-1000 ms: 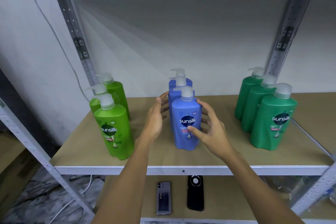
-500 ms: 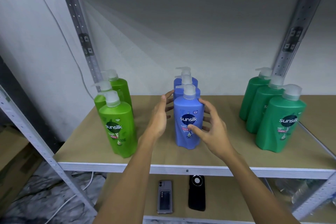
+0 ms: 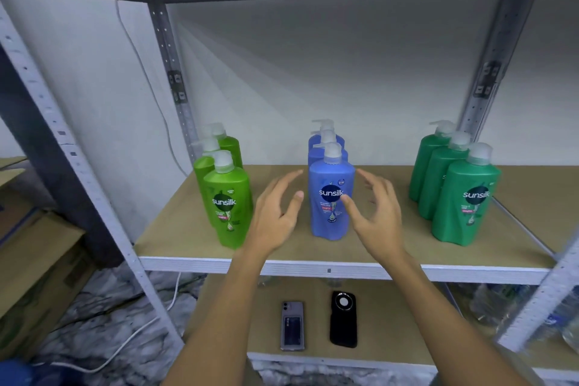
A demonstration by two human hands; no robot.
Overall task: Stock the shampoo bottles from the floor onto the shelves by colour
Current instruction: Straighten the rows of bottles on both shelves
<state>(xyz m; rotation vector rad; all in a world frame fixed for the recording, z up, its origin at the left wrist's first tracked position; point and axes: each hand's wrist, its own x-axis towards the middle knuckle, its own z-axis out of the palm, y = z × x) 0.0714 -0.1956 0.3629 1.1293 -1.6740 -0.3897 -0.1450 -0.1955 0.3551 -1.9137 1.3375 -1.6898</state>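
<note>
Flanking blue "sunsilk" bottle [image 3: 331, 194]: left hand [image 3: 275, 213], right hand [image 3: 377, 216], both spread, not gripping

Glossy plastic blue bottle [image 3: 331, 197] stands on a matt fibreboard shelf [image 3: 175, 229] framed in grey metal.

Blue bottles [image 3: 331, 197]: front one hides most of the two behind; only their pumps and shoulders show. Same with the lime-green row [image 3: 228, 197] and the dark-green row [image 3: 466, 194].
Right hand [image 3: 377, 213]: fingers motion-blurred; contact with the blue bottle cannot be told.
Small print on all labels unreadable.
Cardboard boxes [image 3: 34, 257] cut off by left edge.
Clear plastic bottles [image 3: 501, 307] on lower shelf, right end: blurred, partly behind the post, count unclear.
</note>
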